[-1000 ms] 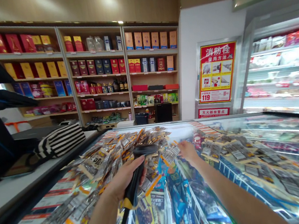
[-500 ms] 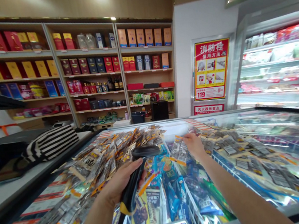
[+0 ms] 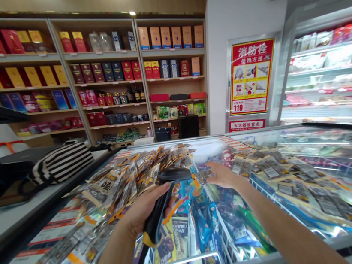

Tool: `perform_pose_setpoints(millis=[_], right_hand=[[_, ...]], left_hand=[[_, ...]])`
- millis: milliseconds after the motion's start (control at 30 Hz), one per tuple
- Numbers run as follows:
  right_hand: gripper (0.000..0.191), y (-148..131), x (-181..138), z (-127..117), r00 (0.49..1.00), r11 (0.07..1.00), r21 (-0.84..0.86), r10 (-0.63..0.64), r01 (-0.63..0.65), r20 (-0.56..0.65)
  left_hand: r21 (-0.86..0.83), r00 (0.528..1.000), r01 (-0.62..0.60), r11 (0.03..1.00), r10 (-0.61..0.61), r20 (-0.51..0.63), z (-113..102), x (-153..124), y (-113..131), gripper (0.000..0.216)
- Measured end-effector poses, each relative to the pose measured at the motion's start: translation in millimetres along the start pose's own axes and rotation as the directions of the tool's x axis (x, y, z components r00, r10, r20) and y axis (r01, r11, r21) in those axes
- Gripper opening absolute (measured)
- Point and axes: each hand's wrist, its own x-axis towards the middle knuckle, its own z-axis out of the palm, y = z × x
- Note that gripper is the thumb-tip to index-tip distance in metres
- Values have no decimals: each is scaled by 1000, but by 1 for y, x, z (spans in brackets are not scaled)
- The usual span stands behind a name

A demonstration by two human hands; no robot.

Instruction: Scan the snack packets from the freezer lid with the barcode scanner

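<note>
Over the open middle of the chest freezer [image 3: 277, 261], between its two glass lids, I have both hands out. My left hand [image 3: 147, 207] is wrapped around the grip of a black barcode scanner [image 3: 163, 198], whose long axis runs up and away from me, with the wide head [image 3: 174, 174] at the far end and a yellow band near my palm. My right hand [image 3: 223, 175] is closed in a pinch on a small clear snack packet [image 3: 204, 176], held flat just to the right of the scanner head, near it but not touching. The packet's long side lies roughly crosswise to the scanner; I see a printed label and an orange tab at its left end, though the print is too small to read. The right hand is the nearer one to the packet pile [image 3: 275, 171] on the right lid; a larger heap [image 3: 130, 177] covers the left lid beside the scanner.
</note>
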Motion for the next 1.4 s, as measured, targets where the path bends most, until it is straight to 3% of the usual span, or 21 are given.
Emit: perform_pose_setpoints(millis=[133, 233, 333, 500, 567, 633, 700, 767, 1067, 1400], right_hand=[[44, -8, 0, 0, 982, 995, -52, 95, -88, 164], [40, -1, 1, -10, 961, 976, 144, 125, -164, 248], [34, 3, -1, -18, 968, 941, 295, 98, -165, 229], [21, -4, -6, -14, 948, 983, 149, 56, -108, 315], [17, -6, -5, -8, 969, 963, 237, 68, -126, 238], [18, -6, -1, 0, 987, 918, 365, 162, -153, 5], [22, -4, 3, 10, 947, 861, 490, 258, -135, -193], [25, 0, 7, 19, 917, 807, 582, 299, -96, -262], [30, 8, 8, 30, 889, 736, 674, 349, -64, -297], [30, 7, 7, 31, 896, 744, 665, 341, -72, -284]], left_hand=[[-17, 1000, -8, 1000, 8, -4, -2, 0, -1, 34], [-15, 1000, -13, 1000, 13, 3, -3, -1, -1, 34], [-2, 1000, -12, 1000, 12, 6, -3, -1, 0, 34], [-5, 1000, -18, 1000, 18, -10, -1, -2, -1, 34], [-4, 1000, -12, 1000, 12, -3, 0, -2, -1, 35], [-20, 1000, -15, 1000, 15, 18, 0, -2, -1, 35], [-59, 999, -23, 998, 26, 40, 0, -2, -1, 32], [-109, 998, -33, 994, 39, 50, 0, -3, -1, 29], [-203, 994, -45, 978, 65, 92, 3, -9, 4, 24], [-216, 989, -77, 973, 103, 111, 1, -8, 1, 22]])
